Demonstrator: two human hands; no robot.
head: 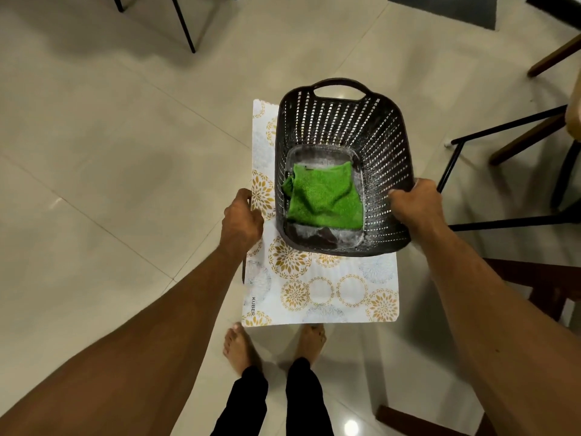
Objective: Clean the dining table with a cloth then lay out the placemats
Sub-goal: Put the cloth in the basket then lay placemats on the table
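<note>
Left hand grips left edge of 1 visible mat, right hand grips right rim of 1 basket with 1 cloth inside.

1. The placemat lay under the basket, sticking out from beneath it at 9 and 6 o'clock.
2. The cloth lay in the basket's bottom.
3. The left hand held the placemat's edge at the basket's 9 o'clock.
4. The right hand gripped the basket's rim at 4 o'clock.
5. Feet stood on the floor at the placemat's 6 o'clock; chair legs stood at the basket's 3 o'clock.
</note>
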